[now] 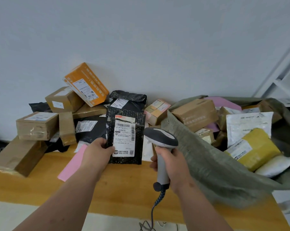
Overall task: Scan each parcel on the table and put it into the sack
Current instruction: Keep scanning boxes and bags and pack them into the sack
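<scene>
My left hand point(97, 151) grips the lower left edge of a black bubble mailer point(125, 136), held upright above the wooden table point(124, 185) with its white label facing me. Just to its right, my right hand point(170, 164) holds a grey and white barcode scanner point(161, 144) by the handle, its head beside the label. The grey-green sack point(207, 164) lies open at the right and contains several parcels, among them a yellow mailer point(259, 147) and a brown box point(195, 113).
A heap of parcels stands against the wall: an orange box point(86, 84), brown cartons point(36, 125), black mailers point(129, 101), a small pink box point(156, 110). A pink envelope point(72, 164) lies on the table. The scanner's cable point(155, 207) hangs over the front edge.
</scene>
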Action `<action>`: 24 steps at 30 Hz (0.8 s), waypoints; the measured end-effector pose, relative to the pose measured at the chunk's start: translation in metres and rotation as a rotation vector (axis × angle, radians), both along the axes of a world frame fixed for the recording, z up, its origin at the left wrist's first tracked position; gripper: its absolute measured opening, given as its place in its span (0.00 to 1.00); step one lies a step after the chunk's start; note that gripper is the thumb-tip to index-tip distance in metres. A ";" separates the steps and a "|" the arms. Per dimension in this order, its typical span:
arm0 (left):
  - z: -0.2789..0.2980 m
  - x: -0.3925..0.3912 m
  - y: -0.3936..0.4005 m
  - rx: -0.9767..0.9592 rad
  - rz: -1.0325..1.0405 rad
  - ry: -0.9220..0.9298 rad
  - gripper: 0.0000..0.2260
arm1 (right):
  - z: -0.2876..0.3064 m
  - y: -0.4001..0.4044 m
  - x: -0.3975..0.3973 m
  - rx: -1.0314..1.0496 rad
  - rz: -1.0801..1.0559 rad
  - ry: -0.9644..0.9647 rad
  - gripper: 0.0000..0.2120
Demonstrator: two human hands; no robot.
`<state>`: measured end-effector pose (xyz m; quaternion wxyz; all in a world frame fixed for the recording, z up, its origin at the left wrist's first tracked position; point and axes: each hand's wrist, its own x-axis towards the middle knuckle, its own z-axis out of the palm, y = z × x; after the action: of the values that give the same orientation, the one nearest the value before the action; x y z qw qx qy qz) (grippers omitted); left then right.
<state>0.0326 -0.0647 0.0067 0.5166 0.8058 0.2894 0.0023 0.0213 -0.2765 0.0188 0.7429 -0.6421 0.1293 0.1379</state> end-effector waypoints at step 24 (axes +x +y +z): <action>0.004 -0.016 -0.007 0.047 -0.002 -0.055 0.03 | 0.009 0.007 -0.015 0.015 0.056 -0.055 0.09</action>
<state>0.0168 -0.0717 0.0105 0.5051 0.8177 0.2743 0.0309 0.0062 -0.2693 0.0275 0.7467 -0.6436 0.0897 0.1418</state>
